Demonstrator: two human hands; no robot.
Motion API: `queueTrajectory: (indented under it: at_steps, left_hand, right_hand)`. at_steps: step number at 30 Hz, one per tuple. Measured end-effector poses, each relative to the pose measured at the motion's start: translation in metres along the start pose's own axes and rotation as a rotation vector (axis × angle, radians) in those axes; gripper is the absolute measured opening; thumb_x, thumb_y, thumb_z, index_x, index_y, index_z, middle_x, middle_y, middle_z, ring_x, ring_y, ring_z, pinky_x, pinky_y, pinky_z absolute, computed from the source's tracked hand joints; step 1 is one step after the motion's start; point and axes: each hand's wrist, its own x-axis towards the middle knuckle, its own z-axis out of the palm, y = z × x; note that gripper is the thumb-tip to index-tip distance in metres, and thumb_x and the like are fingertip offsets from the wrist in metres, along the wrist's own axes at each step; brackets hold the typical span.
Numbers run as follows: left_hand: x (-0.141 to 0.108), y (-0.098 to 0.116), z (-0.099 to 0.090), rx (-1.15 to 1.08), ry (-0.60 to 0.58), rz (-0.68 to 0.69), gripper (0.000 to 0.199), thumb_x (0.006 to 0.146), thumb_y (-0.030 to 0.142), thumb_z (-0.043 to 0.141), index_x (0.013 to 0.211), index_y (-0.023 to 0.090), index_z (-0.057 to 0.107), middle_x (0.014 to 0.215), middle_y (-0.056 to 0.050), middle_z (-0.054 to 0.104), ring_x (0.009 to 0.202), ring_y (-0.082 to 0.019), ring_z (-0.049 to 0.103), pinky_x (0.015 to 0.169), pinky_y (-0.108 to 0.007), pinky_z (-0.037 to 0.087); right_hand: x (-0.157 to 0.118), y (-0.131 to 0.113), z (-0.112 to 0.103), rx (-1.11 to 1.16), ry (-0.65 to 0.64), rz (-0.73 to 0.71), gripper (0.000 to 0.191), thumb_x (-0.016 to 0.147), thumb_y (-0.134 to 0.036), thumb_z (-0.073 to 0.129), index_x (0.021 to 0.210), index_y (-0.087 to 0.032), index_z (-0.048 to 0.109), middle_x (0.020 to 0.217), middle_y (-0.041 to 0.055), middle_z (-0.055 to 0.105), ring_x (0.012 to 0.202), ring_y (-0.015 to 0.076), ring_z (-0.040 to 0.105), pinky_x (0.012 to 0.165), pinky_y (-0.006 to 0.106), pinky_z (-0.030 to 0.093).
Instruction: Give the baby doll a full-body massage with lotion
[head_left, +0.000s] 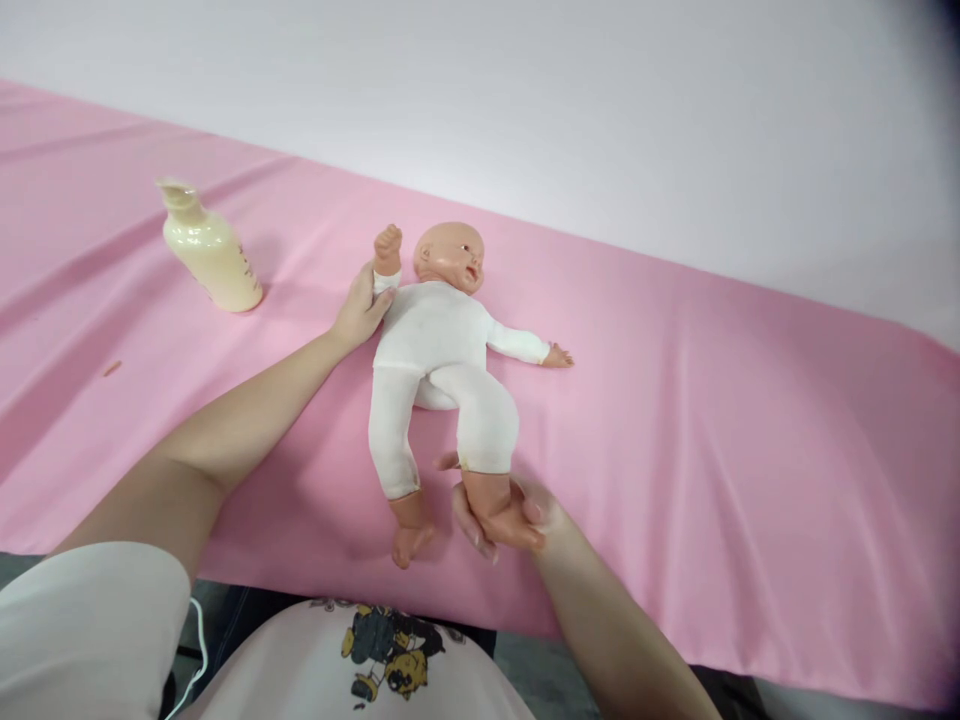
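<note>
A baby doll [439, 335] with a white cloth body lies on its back, its head turned to the right. My left hand [365, 308] is closed round the doll's raised arm, just below the small fist. At the near side my right hand [476, 515] is under the doll's foot and lower leg, its fingers curled round them; part of the palm is hidden behind the foot. The doll's other leg hangs free beside it, and its other arm stretches out to the right.
A pale yellow pump bottle [214, 255] stands tilted in view at the left. Near it lies a small brown strip [112, 369]. The pink cloth [720, 450] covers the table, with folds at both sides. Behind rises a white wall [600, 110]. A white cord [199, 650] hangs below the near edge.
</note>
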Motion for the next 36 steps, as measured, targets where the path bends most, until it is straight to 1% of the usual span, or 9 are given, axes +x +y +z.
queueTrajectory:
  at_steps: [3,8,10,13,20,24,26,30,36]
  left_hand:
    - [-0.001,-0.012,0.002,-0.064,0.028,-0.093,0.052,0.096,0.062,0.047,0.130,0.025,0.038,0.111,-0.009,0.057,0.102,-0.023,0.059,0.092,-0.044,0.051]
    - [-0.001,-0.035,0.006,-0.148,0.052,-0.289,0.061,0.085,0.056,0.067,0.126,0.025,0.034,0.107,-0.008,0.054,0.094,-0.022,0.059,0.080,-0.041,0.054]
    - [-0.002,-0.041,0.006,-0.146,0.060,-0.300,0.065,0.082,0.052,0.071,0.127,0.025,0.033,0.109,-0.008,0.053,0.095,-0.023,0.059,0.079,-0.042,0.054]
    - [-0.002,-0.042,0.005,-0.123,0.042,-0.239,0.062,0.086,0.048,0.068,0.132,0.026,0.032,0.112,-0.008,0.053,0.098,-0.022,0.059,0.083,-0.043,0.054]
    - [0.001,-0.019,0.002,-0.074,0.046,-0.068,0.059,0.096,0.056,0.050,0.143,0.025,0.030,0.125,-0.012,0.054,0.116,-0.024,0.056,0.100,-0.045,0.049]
    - [0.002,-0.010,0.001,-0.036,0.009,0.046,0.060,0.098,0.061,0.042,0.146,0.025,0.033,0.130,-0.013,0.055,0.124,-0.026,0.053,0.107,-0.047,0.043]
    - [0.002,-0.005,-0.001,-0.011,-0.027,0.127,0.058,0.098,0.059,0.042,0.145,0.025,0.038,0.131,-0.014,0.056,0.124,-0.028,0.053,0.109,-0.049,0.041]
    - [-0.001,0.009,-0.004,0.070,-0.160,0.273,0.050,0.099,0.051,0.045,0.141,0.024,0.049,0.133,-0.016,0.055,0.127,-0.030,0.051,0.111,-0.053,0.037]
    - [-0.003,0.019,-0.007,0.077,-0.288,0.300,0.039,0.097,0.038,0.052,0.134,0.028,0.061,0.138,-0.014,0.052,0.129,-0.030,0.048,0.111,-0.052,0.035]
  right_hand:
    - [0.000,0.000,0.005,0.036,-0.132,-0.007,0.087,0.069,-0.055,0.078,0.138,-0.022,0.038,0.079,0.0000,0.069,0.055,0.0145,0.063,0.051,0.026,0.050]
    - [-0.002,0.001,0.004,0.034,-0.178,0.050,0.079,0.071,-0.044,0.078,0.137,-0.021,0.040,0.085,0.0043,0.071,0.058,0.0150,0.063,0.051,0.026,0.049]
    - [-0.002,0.000,0.002,0.037,-0.213,0.024,0.074,0.073,-0.039,0.077,0.136,-0.020,0.042,0.086,0.0054,0.071,0.058,0.0149,0.063,0.050,0.025,0.049]
    - [-0.004,-0.002,0.003,0.008,-0.206,0.018,0.072,0.073,-0.037,0.073,0.135,-0.022,0.041,0.083,0.0040,0.071,0.057,0.0143,0.061,0.050,0.025,0.048]
    - [-0.008,-0.009,0.007,-0.027,0.052,-0.063,0.079,0.074,-0.058,0.068,0.139,-0.020,0.044,0.068,-0.0029,0.064,0.041,0.0087,0.048,0.041,0.021,0.041]
    - [-0.002,-0.013,0.004,-0.001,0.288,-0.145,0.066,0.085,-0.061,0.058,0.136,-0.019,0.051,0.067,-0.0043,0.059,0.036,0.0049,0.033,0.037,0.020,0.028]
    - [0.001,-0.014,0.003,0.044,0.360,-0.153,0.061,0.086,-0.060,0.058,0.131,-0.018,0.055,0.067,-0.0046,0.057,0.037,0.0047,0.028,0.036,0.021,0.024]
    - [0.005,-0.014,0.004,0.092,0.440,-0.174,0.057,0.085,-0.057,0.060,0.125,-0.017,0.058,0.067,-0.0041,0.056,0.039,0.0052,0.027,0.038,0.022,0.020]
    - [0.014,-0.008,0.004,0.102,0.593,-0.116,0.047,0.082,-0.052,0.066,0.111,-0.015,0.062,0.072,-0.0015,0.058,0.046,0.0059,0.035,0.046,0.024,0.023]
